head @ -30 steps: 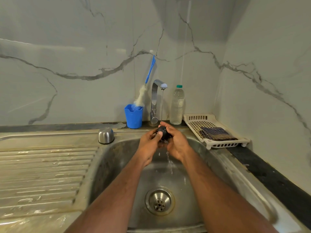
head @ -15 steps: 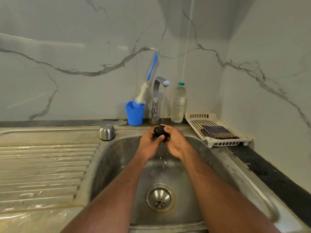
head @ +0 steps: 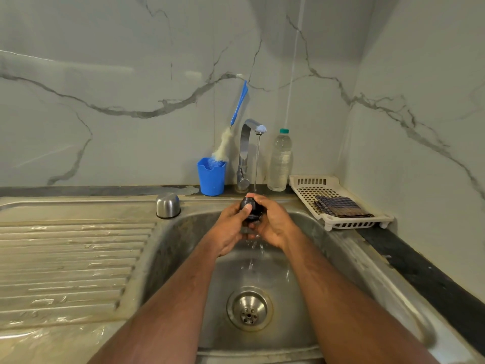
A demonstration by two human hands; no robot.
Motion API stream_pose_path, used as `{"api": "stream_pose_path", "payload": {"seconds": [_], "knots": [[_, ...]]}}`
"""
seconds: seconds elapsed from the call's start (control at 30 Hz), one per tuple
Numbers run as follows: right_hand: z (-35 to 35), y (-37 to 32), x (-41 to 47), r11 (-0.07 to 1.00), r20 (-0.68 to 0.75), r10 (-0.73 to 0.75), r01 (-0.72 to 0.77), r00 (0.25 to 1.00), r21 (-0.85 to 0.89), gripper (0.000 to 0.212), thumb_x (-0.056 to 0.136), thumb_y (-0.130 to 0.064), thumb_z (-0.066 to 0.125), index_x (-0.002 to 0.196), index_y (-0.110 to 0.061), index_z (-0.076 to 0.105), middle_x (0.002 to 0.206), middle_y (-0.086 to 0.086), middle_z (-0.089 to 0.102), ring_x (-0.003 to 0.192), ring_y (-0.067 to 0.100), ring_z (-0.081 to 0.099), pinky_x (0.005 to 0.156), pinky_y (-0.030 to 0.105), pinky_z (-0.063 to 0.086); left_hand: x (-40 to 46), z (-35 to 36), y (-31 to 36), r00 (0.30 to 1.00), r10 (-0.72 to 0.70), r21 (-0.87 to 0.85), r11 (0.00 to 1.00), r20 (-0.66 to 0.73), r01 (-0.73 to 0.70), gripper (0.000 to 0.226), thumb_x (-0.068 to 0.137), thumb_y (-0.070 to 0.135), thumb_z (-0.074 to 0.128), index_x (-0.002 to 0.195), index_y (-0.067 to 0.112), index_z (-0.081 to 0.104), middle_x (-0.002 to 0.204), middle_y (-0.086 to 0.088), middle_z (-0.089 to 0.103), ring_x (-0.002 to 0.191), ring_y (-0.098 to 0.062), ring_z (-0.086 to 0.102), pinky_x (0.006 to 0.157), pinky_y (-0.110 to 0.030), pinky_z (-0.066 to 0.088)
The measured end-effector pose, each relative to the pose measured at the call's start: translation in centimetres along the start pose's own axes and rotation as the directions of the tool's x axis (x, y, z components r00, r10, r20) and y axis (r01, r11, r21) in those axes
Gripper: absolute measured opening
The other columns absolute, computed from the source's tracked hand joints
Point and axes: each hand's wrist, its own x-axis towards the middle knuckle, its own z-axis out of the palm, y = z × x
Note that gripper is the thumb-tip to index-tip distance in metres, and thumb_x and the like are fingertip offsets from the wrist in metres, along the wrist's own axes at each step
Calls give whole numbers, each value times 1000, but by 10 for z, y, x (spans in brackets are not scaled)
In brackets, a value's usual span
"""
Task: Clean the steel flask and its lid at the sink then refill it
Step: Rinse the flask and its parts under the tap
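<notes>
Walls: pale glossy marble with grey veins, meeting in a corner behind the sink.
Surface (head: 420, 269): a dark stone strip runs along the wall and down the right side.
Sink (head: 183, 245): one deep steel basin, dull and water-stained, with a round steel drain strainer (head: 249, 308) at the bottom.
Drainboard (head: 70, 264): ribbed steel left of the basin, wet and streaked.
Rack (head: 309, 185): a white plastic perforated tray on the right rim, carrying a folded dark checked cloth (head: 338, 206).
Tap (head: 246, 151): a chrome bent spout at the back, with a thin stream falling straight onto the hands.
Bottle (head: 280, 161): clear plastic with a green cap, upright just right of the tap.
Blue cup (head: 211, 177): a plastic holder left of the tap, with a bottle brush (head: 231, 127) leaning in it, blue handle up, pale bristles down.
Steel cap (head: 168, 205): a small domed brushed-metal piece, open side down on the sink's back-left rim, well apart from the hands.
Lid (head: 252, 210): a small, round, black stopper held over the basin under the stream, partly hidden by fingers.
Left hand (head: 231, 227): curled round the lid from the left, with the thumb pressing its top.
Right hand (head: 273, 224): wrapped round the lid from the right.
Flask body: not visible from where I stand.
</notes>
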Motion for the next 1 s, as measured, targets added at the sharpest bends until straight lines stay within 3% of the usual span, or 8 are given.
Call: {"api": "stream_pose_path", "payload": {"seconds": [0.07,0.17,0.33,0.47,0.6,0.7,0.87,1.0], "knots": [[0,1,2,998,-51,-28,25,998,-56,24,99,-15,58,118,-7,70,117,22,68,98,31,64,82,44,55,1,0,-1,1000,12,139,990,2,-12,28,108,26,48,131,17,61,111,-7,71,88,-20,62,73,-38,53],[5,3,8,985,-182,-125,99,975,-144,17,95,-20,68,107,-10,73,111,18,72,98,30,68,80,44,58,4,3,0,994,104,344,935,-21,-91,27,108,27,46,129,17,59,111,-5,70,90,-16,63,74,-32,52],[4,2,11,988,-193,-145,130,971,-84,19,93,-17,69,107,-5,74,103,17,75,97,34,71,69,41,61,5,9,3,997,-35,7,999,-75,36,26,108,28,47,130,17,57,108,-8,69,78,-15,59,62,-32,49],[-4,1,11,992,-117,-127,124,985,-29,22,96,-6,57,112,-3,72,114,23,71,102,36,67,80,49,58,8,6,1,992,-81,-37,996,-99,78,26,107,28,49,130,16,52,113,-10,68,84,-19,62,62,-34,51],[4,5,17,972,-258,-233,224,938,-63,7,91,-6,69,92,-10,75,95,16,76,93,32,72,81,50,61,13,12,-3,987,72,151,987,-145,-49,28,104,27,55,132,20,56,120,-6,70,110,-24,67,79,-37,53],[6,5,16,965,-311,-261,238,914,-111,5,92,-13,72,88,-12,71,93,12,73,88,25,72,67,36,60,14,14,-4,969,222,358,918,-111,-170,29,100,14,61,129,16,58,121,-5,67,114,-20,63,96,-33,51],[5,2,10,992,-94,-123,126,988,25,22,101,-9,55,120,-6,65,113,18,71,107,31,69,97,43,56,12,15,-4,925,356,502,829,-135,-246,44,94,4,67,134,15,55,126,-1,62,115,-13,58,100,-27,49],[10,4,13,979,-145,-200,191,969,-72,18,95,-2,61,110,-6,70,103,14,73,98,27,71,78,38,60,13,12,-7,897,420,557,781,-137,-281,48,89,3,73,133,12,57,124,-3,65,113,-15,60,100,-30,51]]}}
